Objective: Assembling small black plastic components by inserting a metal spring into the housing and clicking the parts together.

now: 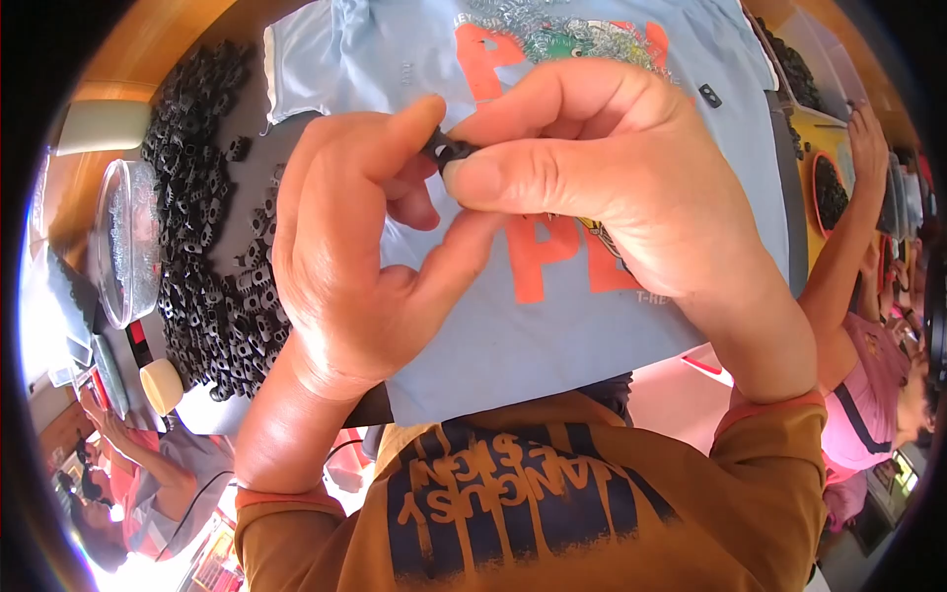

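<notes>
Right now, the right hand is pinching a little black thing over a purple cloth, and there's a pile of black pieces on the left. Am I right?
Almost: the head view shows the cloth is light blue, not purple. The right hand pinches the little black thing, and the pile is on the left.

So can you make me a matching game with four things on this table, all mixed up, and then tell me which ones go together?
Things:
1. little black piece
2. cloth
3. heap of black pieces
4. springs

Clues:
A. to the left of the cloth
B. silvery and curly
C. held in the right hand
D. light blue with big red letters

Right pairs: 1-C, 2-D, 3-A, 4-B
</notes>
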{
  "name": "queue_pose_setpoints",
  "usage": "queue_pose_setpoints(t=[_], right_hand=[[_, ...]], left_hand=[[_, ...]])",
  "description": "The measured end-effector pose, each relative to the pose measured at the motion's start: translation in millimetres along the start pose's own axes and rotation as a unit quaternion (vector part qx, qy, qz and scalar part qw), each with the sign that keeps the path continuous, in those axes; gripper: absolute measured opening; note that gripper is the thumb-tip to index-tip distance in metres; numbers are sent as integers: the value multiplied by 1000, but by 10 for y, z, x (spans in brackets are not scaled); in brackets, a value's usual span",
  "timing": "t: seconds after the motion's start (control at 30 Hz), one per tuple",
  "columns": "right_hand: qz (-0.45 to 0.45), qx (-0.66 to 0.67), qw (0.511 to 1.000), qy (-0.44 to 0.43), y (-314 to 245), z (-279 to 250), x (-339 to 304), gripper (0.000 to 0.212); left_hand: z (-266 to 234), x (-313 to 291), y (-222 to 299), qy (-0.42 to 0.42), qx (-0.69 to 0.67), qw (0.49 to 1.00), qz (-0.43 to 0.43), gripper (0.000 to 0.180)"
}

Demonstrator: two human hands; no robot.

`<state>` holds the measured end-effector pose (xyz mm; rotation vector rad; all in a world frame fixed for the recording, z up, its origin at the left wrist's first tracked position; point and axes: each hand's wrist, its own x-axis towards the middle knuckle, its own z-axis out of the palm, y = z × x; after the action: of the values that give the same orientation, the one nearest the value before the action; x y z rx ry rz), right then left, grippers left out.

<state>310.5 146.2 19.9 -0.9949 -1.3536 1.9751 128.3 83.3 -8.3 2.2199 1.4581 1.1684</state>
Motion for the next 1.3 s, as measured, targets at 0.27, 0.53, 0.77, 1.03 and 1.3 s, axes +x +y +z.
queue_pose_setpoints(t=[0.27, 0.53, 0.77, 1.03, 1.3], right_hand=[[8, 14, 1000, 2, 9, -7, -24, 12], [-25, -11, 1000, -12, 105, -97, 173, 17], [-127, 58, 990, -33, 114, -402, 353, 21], [-196, 18, 980, -8, 126, -523, 452, 24], [-145, 24, 989, -12, 70, -404, 372, 20]], left_hand=[[34, 28, 49, 59, 90, 990, 87, 42], [32, 111, 30, 44, 16, 999, 26, 37], [-121, 169, 120, 55, -5, 998, 34, 34], [-367, 20, 421, 32, 25, 996, 77, 30], [-496, 262, 543, -54, -9, 994, -91, 32]])
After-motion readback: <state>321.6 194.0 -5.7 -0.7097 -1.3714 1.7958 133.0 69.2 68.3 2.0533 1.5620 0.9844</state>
